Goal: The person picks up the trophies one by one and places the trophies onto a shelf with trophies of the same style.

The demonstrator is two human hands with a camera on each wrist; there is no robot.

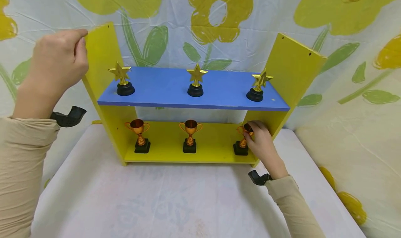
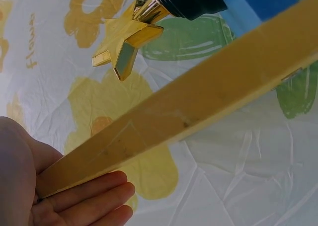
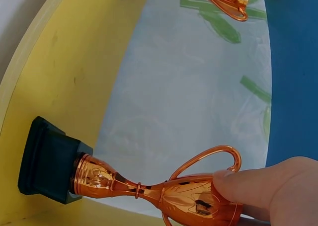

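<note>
My left hand (image 1: 61, 58) grips the top front corner of the yellow left side panel (image 1: 103, 53) of a small shelf. In the left wrist view, the fingers (image 2: 94, 196) lie along one side of that panel. My right hand (image 1: 261, 142) holds the cup of the right-hand copper trophy (image 3: 198, 196), thumb against its bowl. That trophy's black base (image 3: 52, 161) stands upright on the yellow lower shelf (image 1: 216, 140). Two matching copper trophies, one in the middle (image 1: 190, 130) and one at left (image 1: 140, 135), stand beside it.
On the blue upper shelf (image 1: 169, 85) stand three gold star trophies: left (image 1: 123, 79), middle (image 1: 196, 81) and right (image 1: 258, 85). The yellow right panel (image 1: 291, 67) rises beside my right hand. A white-covered table (image 1: 150, 199) lies underneath, with a flowered cloth (image 1: 175, 8) behind.
</note>
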